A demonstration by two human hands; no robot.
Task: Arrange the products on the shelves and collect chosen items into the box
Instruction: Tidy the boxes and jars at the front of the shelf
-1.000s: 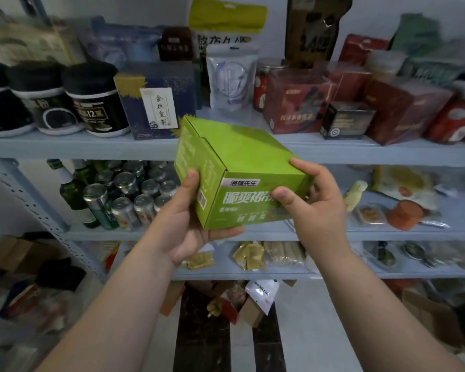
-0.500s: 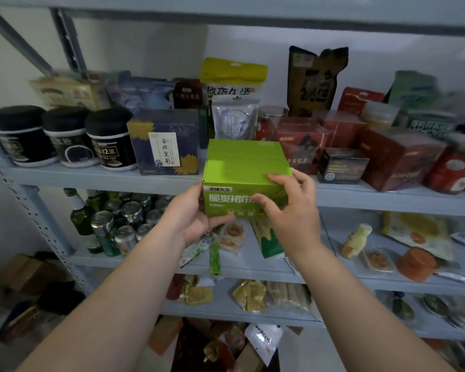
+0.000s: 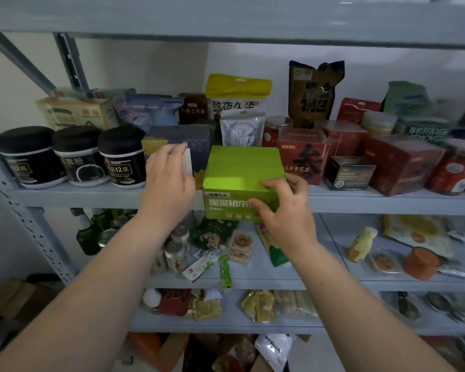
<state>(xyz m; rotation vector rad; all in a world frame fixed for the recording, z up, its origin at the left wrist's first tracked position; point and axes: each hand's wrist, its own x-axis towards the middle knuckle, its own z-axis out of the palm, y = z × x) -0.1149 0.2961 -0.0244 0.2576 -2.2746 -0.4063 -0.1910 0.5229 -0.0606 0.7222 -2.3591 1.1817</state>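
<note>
A green box [image 3: 239, 173] with white lettering sits on the front edge of the upper grey shelf [image 3: 91, 196], between a dark blue box [image 3: 183, 139] and a red box [image 3: 302, 154]. My right hand [image 3: 282, 208] grips the green box at its front right corner, thumb on the front face and fingers on top. My left hand [image 3: 168, 175] is off the green box, its fingers loosely spread in front of the dark blue box; whether it touches that box I cannot tell.
Three black-lidded jars [image 3: 75, 157] stand left on the same shelf, red boxes and tins [image 3: 403, 162] to the right, pouches behind. The shelf below holds green bottles [image 3: 87, 234], cans and snack packets. Cardboard boxes [image 3: 156, 350] lie on the floor.
The green box went up and forward onto the upper shelf's edge. My left hand let go of it and moved left to the dark blue box. My right hand kept its grip.
</note>
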